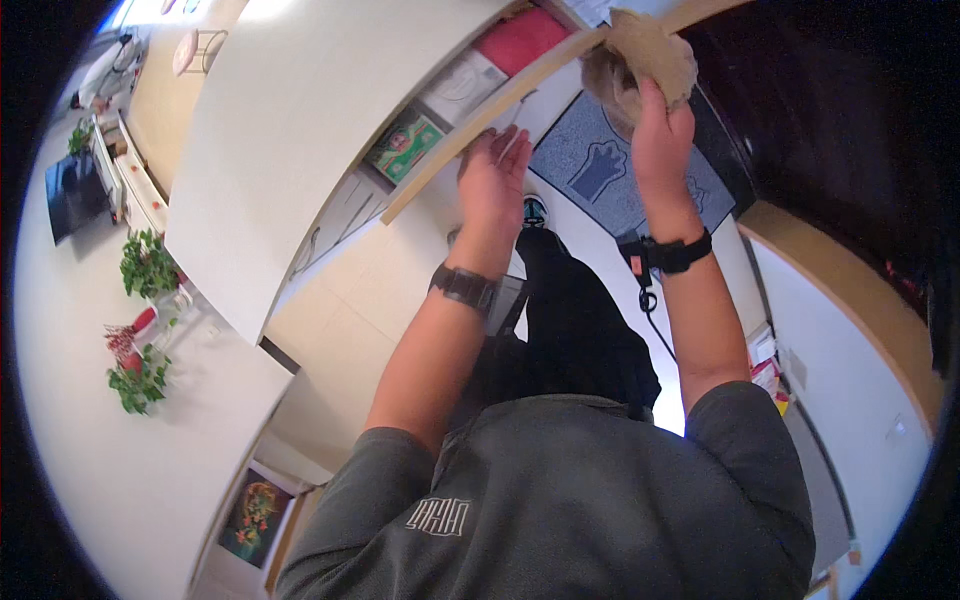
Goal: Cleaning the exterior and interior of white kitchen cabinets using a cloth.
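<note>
My right hand (664, 146) grips a crumpled tan cloth (664, 56), its thumb pressed on the near side. The cloth lies against the light-wood edge (450, 156) of a long panel near the top of the view. Lower along that panel is my left hand (495, 169), its fingers extended and slightly apart, close beside a slim metal handle (519, 111). Whether the left palm touches the panel is hard to tell. Behind the panel, a compartment holds a red item (523, 39), a white box (463, 84) and a green printed item (409, 150).
A broad white cabinet top (300, 97) spans the left. On the floor is a grey mat (592, 161) with a paw design, and my shoe (534, 211) stands near it. A dark surface (817, 112) fills the upper right. Potted plants (148, 264) stand at far left.
</note>
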Demonstrator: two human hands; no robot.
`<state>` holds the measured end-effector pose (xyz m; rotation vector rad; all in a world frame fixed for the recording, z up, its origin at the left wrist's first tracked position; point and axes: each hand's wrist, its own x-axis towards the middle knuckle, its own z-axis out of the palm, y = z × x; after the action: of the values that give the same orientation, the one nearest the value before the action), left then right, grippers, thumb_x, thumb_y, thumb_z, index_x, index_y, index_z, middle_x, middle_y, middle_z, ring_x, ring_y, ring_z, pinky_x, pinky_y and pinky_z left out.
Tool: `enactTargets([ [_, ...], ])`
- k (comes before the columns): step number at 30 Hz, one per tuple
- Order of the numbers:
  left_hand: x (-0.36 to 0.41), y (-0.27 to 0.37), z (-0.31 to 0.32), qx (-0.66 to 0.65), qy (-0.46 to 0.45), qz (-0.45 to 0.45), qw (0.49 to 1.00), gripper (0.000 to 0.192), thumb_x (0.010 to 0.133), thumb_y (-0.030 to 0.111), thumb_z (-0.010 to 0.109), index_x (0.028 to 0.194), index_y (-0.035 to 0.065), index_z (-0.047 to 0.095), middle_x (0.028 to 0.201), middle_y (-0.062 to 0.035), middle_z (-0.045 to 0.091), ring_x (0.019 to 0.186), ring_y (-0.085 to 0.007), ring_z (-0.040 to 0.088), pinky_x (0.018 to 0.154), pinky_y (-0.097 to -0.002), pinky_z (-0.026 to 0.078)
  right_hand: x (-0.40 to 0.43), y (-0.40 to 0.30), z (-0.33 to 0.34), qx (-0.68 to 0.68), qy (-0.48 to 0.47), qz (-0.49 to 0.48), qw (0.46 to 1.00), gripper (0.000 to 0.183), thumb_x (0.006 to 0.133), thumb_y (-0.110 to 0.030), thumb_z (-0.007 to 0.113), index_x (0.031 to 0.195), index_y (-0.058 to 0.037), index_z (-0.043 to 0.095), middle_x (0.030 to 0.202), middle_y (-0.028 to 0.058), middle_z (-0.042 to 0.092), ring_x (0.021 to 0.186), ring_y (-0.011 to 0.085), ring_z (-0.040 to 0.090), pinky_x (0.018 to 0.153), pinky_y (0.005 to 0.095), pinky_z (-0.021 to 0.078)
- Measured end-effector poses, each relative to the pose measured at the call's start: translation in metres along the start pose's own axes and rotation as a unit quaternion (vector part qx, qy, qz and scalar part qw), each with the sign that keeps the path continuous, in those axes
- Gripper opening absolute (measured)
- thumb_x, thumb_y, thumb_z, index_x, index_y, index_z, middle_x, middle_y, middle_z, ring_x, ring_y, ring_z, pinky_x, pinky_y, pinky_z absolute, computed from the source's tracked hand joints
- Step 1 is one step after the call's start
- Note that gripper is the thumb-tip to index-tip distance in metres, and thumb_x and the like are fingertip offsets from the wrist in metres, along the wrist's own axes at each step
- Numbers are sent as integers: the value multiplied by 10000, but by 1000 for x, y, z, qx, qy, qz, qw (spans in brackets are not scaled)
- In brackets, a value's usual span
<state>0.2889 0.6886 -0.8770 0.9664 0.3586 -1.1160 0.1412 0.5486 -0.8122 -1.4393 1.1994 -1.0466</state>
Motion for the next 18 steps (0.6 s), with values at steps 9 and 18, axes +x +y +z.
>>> enactTargets([
  [9, -41, 74, -56, 202, -68, -111, 971, 417, 1075, 334, 516, 1322, 3, 566, 1199, -171, 697, 1033, -275, 692, 881, -365, 551, 19, 13, 48, -387, -96, -306, 865, 492, 946, -151, 592, 1408, 11, 546, 1428, 284, 537, 1341, 485, 453, 1185, 543, 288],
  [18, -69, 123, -158, 404, -86, -15, 911, 378, 1091, 302, 477, 1169, -16, 665, 1097, -87, 727, 959, -167, 666, 869, -311, 541, 14, -13, 42, -481, -220, -268, 805, 574, 958, -210, 575, 1479, 13, 486, 1510, 285, 467, 1427, 475, 383, 1193, 542, 284],
])
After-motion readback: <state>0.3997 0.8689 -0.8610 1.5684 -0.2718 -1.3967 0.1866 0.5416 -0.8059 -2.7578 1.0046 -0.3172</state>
